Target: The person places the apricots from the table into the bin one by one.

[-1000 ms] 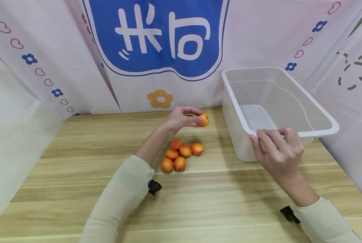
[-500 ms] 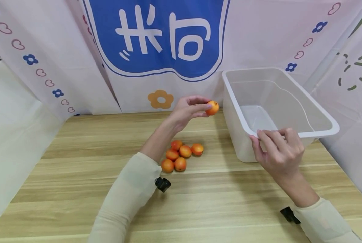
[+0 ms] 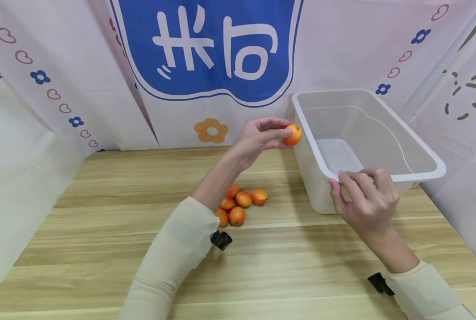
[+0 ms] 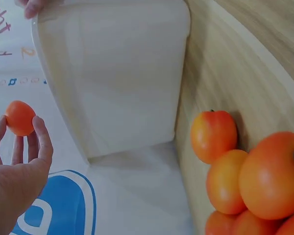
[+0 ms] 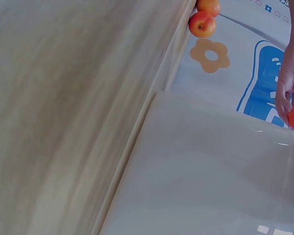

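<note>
A small, egg-shaped orange fruit (image 3: 292, 135) is pinched between the fingertips and thumb of my left hand (image 3: 255, 138), raised beside the bin's left wall. In the left wrist view the same fruit (image 4: 20, 118) shows a smooth skin. My right hand (image 3: 366, 199) grips the near left corner of a large off-white plastic bin (image 3: 311, 138), fingers curled over the rim and thumb outside. On the table, left of the bin, lies a cluster of several orange-red fruits (image 3: 243, 199), partly covered by my left forearm.
Bare floor shows inside the bin, which stands at the table's back right. The wooden table (image 3: 286, 271) meets a white cloth backdrop (image 3: 174, 120) with a blue printed sign (image 3: 214, 84). A black wrist camera (image 3: 221, 240) sits below my left sleeve.
My left hand has carried the fruit up and to the right, from over the table to near the bin's left rim. My right hand has stayed on the bin.
</note>
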A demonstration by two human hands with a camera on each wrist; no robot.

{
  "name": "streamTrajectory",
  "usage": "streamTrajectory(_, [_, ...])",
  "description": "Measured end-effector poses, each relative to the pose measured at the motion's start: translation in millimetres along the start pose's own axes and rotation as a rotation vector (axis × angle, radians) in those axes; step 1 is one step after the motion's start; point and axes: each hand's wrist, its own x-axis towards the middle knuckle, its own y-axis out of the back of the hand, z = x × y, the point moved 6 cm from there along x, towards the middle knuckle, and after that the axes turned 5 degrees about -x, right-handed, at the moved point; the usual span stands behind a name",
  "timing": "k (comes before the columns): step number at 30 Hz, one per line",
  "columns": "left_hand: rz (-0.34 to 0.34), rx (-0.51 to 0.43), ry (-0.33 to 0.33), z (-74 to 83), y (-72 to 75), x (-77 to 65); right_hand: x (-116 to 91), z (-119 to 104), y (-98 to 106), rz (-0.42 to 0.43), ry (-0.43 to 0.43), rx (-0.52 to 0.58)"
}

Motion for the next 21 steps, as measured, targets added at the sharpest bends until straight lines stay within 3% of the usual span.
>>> streamTrajectory(21, [-0.090,-0.034,-0.054,12.8,-44.5,8.6,-1.3,1.0,-0.3,-0.009,0.009,-0.011])
